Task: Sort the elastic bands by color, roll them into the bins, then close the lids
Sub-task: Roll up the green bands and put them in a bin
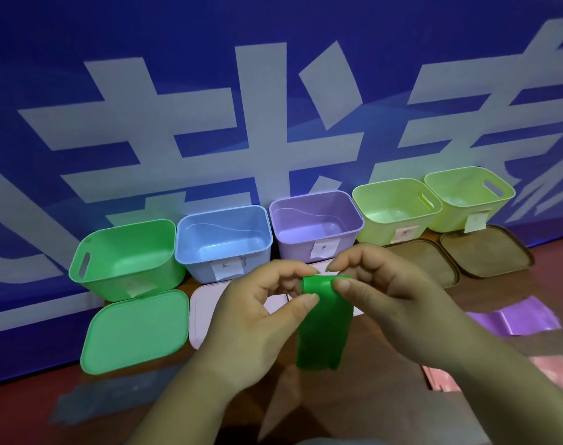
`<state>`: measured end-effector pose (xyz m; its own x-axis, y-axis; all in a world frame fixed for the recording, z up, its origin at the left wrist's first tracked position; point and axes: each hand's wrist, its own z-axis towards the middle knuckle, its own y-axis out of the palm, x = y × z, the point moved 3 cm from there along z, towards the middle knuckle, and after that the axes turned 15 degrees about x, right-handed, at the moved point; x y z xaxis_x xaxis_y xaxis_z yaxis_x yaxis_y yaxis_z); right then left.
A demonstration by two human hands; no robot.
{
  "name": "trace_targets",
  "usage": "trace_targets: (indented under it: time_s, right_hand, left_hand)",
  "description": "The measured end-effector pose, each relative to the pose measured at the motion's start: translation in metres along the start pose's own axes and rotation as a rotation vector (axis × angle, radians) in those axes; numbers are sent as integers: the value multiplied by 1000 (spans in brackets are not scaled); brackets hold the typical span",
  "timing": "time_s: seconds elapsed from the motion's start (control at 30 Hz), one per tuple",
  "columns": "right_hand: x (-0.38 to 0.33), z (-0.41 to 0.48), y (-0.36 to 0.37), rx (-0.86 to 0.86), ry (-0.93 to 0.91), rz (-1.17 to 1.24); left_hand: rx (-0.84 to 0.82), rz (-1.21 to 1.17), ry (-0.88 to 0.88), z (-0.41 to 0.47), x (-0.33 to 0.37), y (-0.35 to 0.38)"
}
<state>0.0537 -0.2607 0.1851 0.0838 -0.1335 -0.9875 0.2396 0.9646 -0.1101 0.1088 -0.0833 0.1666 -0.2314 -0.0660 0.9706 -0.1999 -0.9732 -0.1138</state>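
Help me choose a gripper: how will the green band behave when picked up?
Probably floppy: the green band hangs limp below where the left hand and right hand pinch it. Likely light: fingertips alone carry it. Curled top suggests easy rolling.

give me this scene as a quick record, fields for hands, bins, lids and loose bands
hands: left hand and right hand both pinch the curled top end of a flat green elastic band; the rest hangs down
bins: a row of five open plastic bins, left to right: green bin, blue bin, purple bin, two yellow-green bins
lids: green lid, pale pink lid and two brown lids lie in front of the bins
loose bands: purple band and pink band lie on the table, right side
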Motion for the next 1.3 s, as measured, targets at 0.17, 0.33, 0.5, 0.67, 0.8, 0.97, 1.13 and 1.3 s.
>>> trace_targets:
  time_s: [0.17, 0.33, 0.5, 0.67, 0.8, 0.97, 1.13, 1.3]
  right_hand:
    - [1, 3, 4, 51, -75, -64]
    - [3, 2, 4, 104, -123, -61]
    - [9, 1, 4, 210, -130, -68]
    - [6, -1, 5, 214, -43, 40]
    - [5, 1, 6, 183, 71, 142]
    - [2, 2, 5, 166, 84, 92]
    - [2, 2, 6, 184, 64, 111]
    - [3, 2, 9, 173, 58, 65]
  left_hand:
    - [39, -91, -101, 4, -8, -2]
    - [38, -144, -160, 6, -14, 0]
    - [17, -115, -154, 8, -14, 0]
    - [-51, 28, -50, 7, -13, -3]
    - [-39, 62, -4, 10, -11, -4]
    - [-27, -40, -18, 8, -9, -1]
    - [-10, -115, 2, 7, -7, -2]
    - [21, -148, -63, 7, -8, -4]
